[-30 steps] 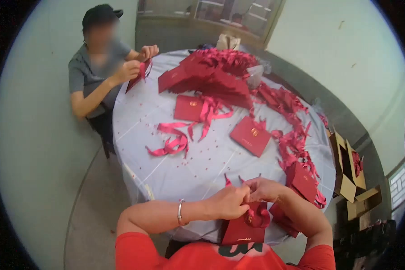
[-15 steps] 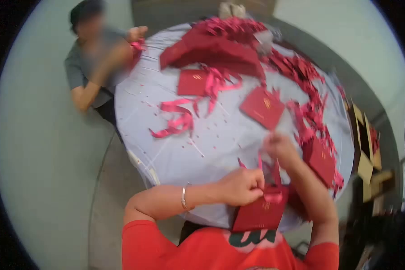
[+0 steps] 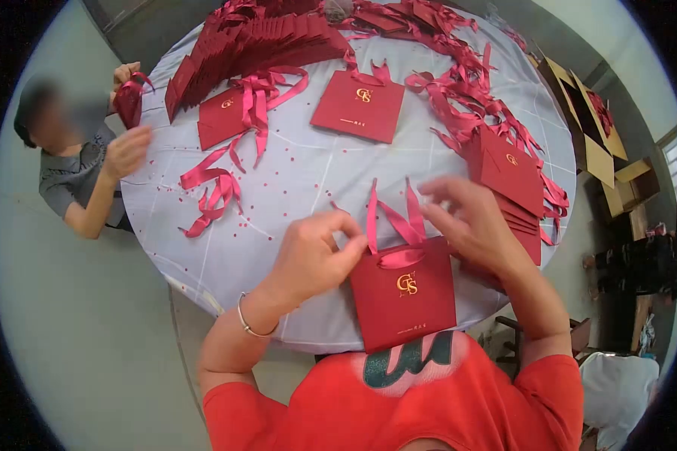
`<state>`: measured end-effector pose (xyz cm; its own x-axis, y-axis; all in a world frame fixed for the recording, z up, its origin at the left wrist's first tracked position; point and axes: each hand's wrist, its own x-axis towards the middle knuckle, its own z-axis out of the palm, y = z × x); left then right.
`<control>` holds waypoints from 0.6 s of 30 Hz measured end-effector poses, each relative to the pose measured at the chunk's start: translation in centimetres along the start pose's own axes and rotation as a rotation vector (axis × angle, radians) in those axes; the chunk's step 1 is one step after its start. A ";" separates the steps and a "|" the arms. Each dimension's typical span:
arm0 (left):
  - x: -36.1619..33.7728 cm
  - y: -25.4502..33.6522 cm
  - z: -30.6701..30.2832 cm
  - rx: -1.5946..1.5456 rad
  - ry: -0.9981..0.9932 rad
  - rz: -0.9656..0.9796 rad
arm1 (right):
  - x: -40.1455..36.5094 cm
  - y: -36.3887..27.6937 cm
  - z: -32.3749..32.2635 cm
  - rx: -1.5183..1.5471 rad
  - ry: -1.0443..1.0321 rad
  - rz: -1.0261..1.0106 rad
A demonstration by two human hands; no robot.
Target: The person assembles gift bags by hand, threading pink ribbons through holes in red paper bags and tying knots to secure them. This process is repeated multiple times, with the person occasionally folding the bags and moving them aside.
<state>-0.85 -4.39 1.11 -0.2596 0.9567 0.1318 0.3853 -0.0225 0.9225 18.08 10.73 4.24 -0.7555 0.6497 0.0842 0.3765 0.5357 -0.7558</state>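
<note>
A red paper bag with gold lettering lies at the table's near edge, against the red shirt. Pink ribbon crosses its top, and loose ribbon ends point up and away from it. At the bag's upper left corner is my left hand, thumb and forefinger curled together beside the left ribbon strand; what is between their tips is too small to tell. My right hand is just right of the right ribbon strand, fingers apart and nothing held.
Another red bag lies mid-table. A long row of bags stands at the back left. Stacked bags and tangled ribbons are at the right. A co-worker handles a bag at the left. Cardboard boxes stand beyond the table.
The view has turned and shifted. My hands, close together over the ribbon before, are now apart at either side of it. My right hand has opened. The co-worker's hands have moved apart.
</note>
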 end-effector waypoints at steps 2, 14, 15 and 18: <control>0.4 -0.1 -0.6 0.100 0.120 -0.075 | -2.2 0.9 -0.2 -0.010 -0.005 0.030; 1.3 -2.7 0.4 0.088 -0.310 -0.401 | -4.9 3.4 0.7 -0.048 0.056 -0.123; 1.5 -3.2 0.5 0.071 -0.286 -0.319 | -4.9 3.4 0.8 -0.044 0.060 -0.127; 1.3 -3.3 1.2 -0.537 -0.362 -0.480 | -5.0 3.4 1.3 0.357 -0.044 0.172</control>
<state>-1.42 -2.72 -2.19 0.0497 0.9302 -0.3637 -0.1973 0.3661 0.9094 22.47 8.60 0.39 -0.7229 0.6857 -0.0855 0.2956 0.1950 -0.9352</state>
